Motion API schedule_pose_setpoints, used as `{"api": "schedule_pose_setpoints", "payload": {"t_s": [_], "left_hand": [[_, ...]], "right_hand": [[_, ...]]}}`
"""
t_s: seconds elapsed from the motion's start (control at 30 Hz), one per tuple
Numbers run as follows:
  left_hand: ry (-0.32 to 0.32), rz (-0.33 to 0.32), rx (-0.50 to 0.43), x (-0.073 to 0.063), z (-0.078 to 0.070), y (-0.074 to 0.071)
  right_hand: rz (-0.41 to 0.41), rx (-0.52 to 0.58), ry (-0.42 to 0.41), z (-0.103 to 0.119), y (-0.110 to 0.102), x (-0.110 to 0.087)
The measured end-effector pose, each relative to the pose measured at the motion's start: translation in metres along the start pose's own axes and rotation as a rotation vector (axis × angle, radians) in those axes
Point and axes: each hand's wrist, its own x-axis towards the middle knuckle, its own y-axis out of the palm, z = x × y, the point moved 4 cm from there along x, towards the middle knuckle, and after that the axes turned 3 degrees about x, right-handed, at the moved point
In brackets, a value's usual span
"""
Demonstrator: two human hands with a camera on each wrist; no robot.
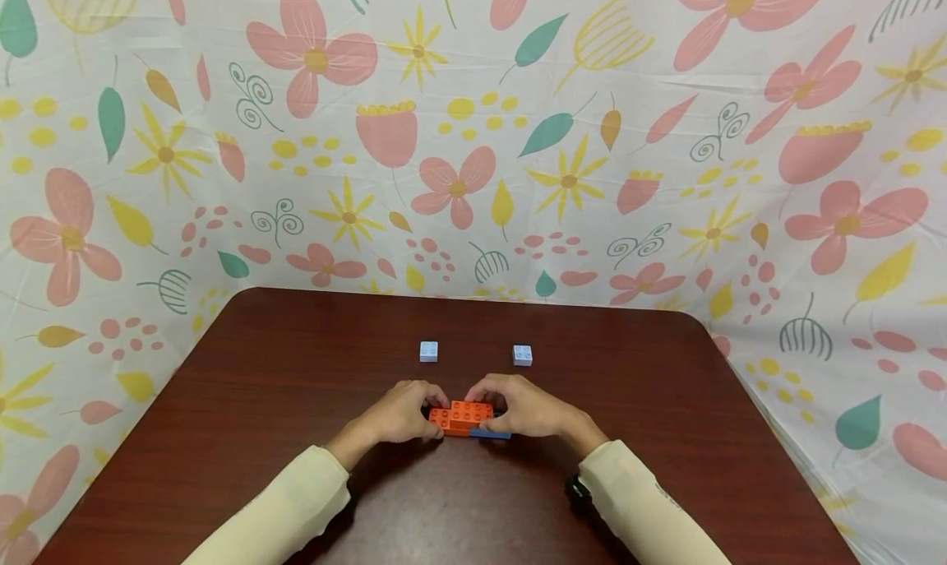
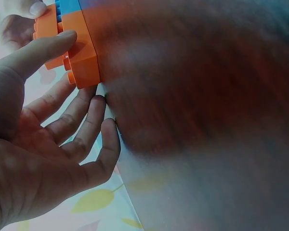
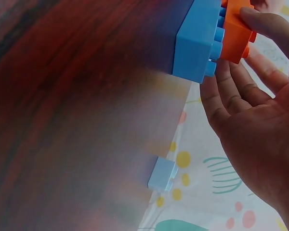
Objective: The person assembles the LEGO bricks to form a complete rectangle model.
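In the head view, a lower orange toy brick [image 1: 440,419] and a blue brick [image 1: 491,434] stand end to end on the table. An upper orange brick [image 1: 472,413] lies across both, studs up. My left hand [image 1: 399,411] grips the lower orange brick [image 2: 83,50] at its left end, thumb on the near side and fingers at the far side. With thumb and fingers, my right hand [image 1: 528,407] pinches the upper orange brick. The blue brick [image 3: 195,45] juts out beneath it, its end studs bare in the right wrist view.
Two small light blue bricks lie beyond the hands, one to the left [image 1: 428,352] and one to the right [image 1: 522,355]. The dark brown table [image 1: 629,466] has rounded far corners. A flower-patterned cloth [image 1: 459,71] hangs behind and beside it.
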Motion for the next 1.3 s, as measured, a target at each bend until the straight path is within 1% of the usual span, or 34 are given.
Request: {"api": "schedule_pose_setpoints", "payload": {"t_s": [0.23, 0.43, 0.57, 0.63, 0.73, 0.97, 1.17, 1.3], "left_hand": [[0.008, -0.008, 0.007, 0.000, -0.004, -0.001], [0.000, -0.008, -0.002, 0.001, -0.005, 0.000], [0.025, -0.024, -0.046, 0.003, -0.007, 0.001], [0.049, -0.042, -0.067, 0.004, -0.009, 0.000], [0.064, -0.058, -0.078, 0.005, -0.013, -0.001], [0.042, -0.052, -0.083, 0.005, -0.011, -0.001], [0.043, -0.041, -0.099, 0.005, -0.011, -0.002], [0.052, -0.037, -0.092, 0.005, -0.011, -0.002]], "right_hand": [[-0.003, -0.010, -0.008, 0.001, -0.001, -0.001], [-0.001, -0.014, -0.007, 0.001, 0.000, -0.001], [-0.002, -0.014, -0.003, 0.003, 0.001, 0.000], [-0.007, -0.013, -0.002, 0.003, 0.000, 0.000], [-0.011, -0.016, -0.006, 0.003, 0.001, -0.001], [-0.017, -0.011, 0.005, 0.000, 0.001, -0.003], [-0.028, 0.008, 0.025, -0.002, -0.002, -0.008], [-0.033, 0.007, 0.030, -0.004, -0.003, -0.011]]}}
